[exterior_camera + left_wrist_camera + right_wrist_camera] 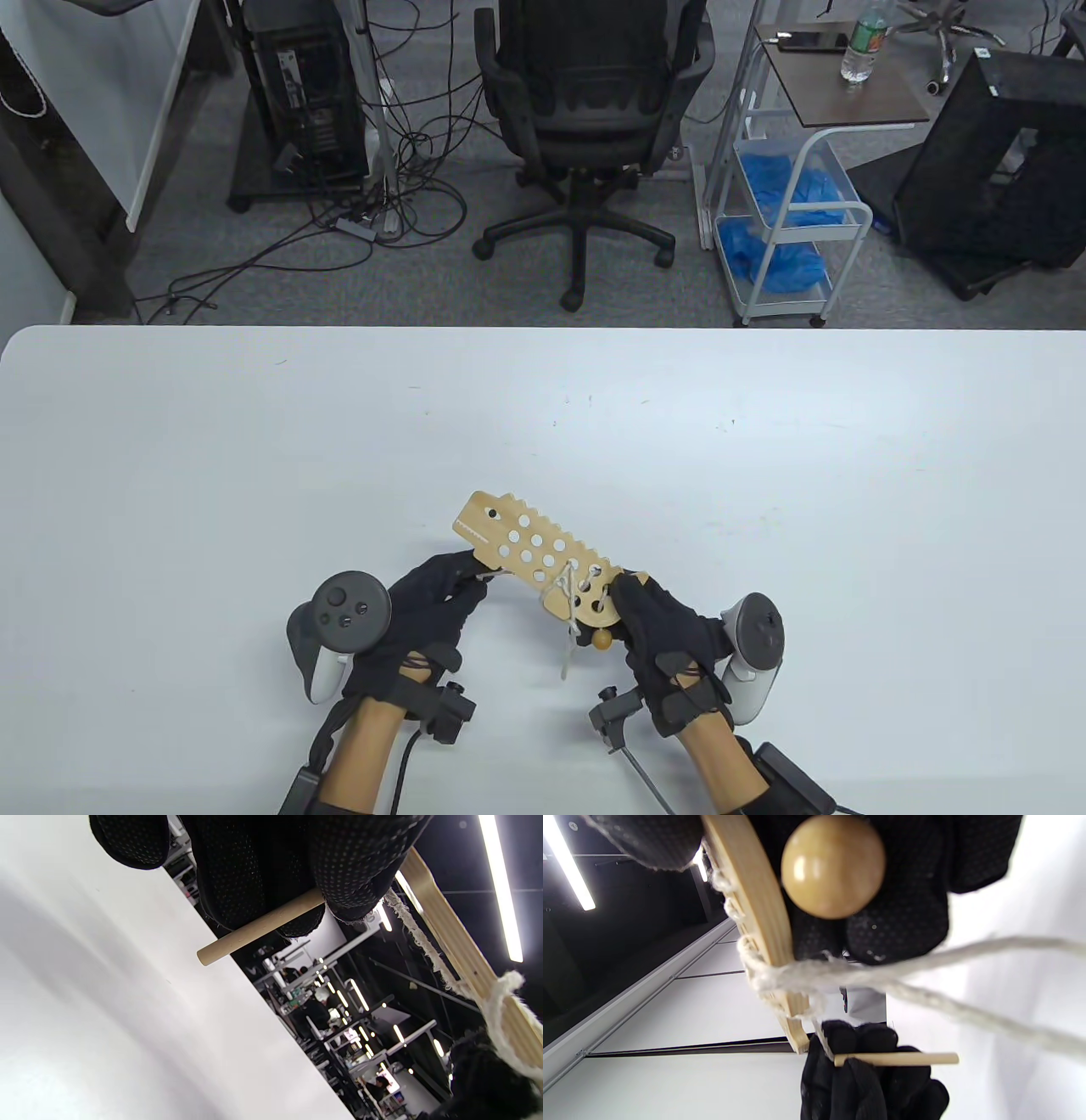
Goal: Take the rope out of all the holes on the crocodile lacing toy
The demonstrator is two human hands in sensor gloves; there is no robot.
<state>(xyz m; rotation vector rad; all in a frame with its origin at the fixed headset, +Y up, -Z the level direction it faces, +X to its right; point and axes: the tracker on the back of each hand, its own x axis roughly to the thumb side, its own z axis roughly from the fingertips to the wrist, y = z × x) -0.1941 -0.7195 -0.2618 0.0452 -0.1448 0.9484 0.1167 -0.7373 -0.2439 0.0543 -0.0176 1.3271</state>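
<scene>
White table (pixel 254 441) fills the lower half of the table view, with an office chair (pixel 585 127), tangled cables and a wheeled cart (pixel 785 221) on the grey floor behind. Down near the front edge, the crocodile lacing toy (pixel 530 548) is held up off the table between both hands. The left hand (pixel 424 611) pinches a thin wooden stick at the toy's near-left edge, fingers curled together. The right hand (pixel 657 632) grips the toy's right end, fingers wrapped over it. White rope (pixel 567 594) crosses the holes beside that hand, and a strand hangs down past a wooden bead (pixel 601 638) just under the toy.

Over to the left wrist view: gloved fingertips (pixel 356 866) are pressed together around the wooden stick (pixel 258 927), which pokes out below them. Rope runs along the toy's wooden edge (pixel 458 942) on the right and knots around it.

Now the right wrist view: the bead (pixel 833 866) sits huge against the right hand's curled fingers (pixel 903 925), which clamp the toy's edge (pixel 755 899). Rope (pixel 814 976) loops around the wood and two strands stream off to the right. Below, the left hand (pixel 869 1077) pinches the stick (pixel 899 1058).
</scene>
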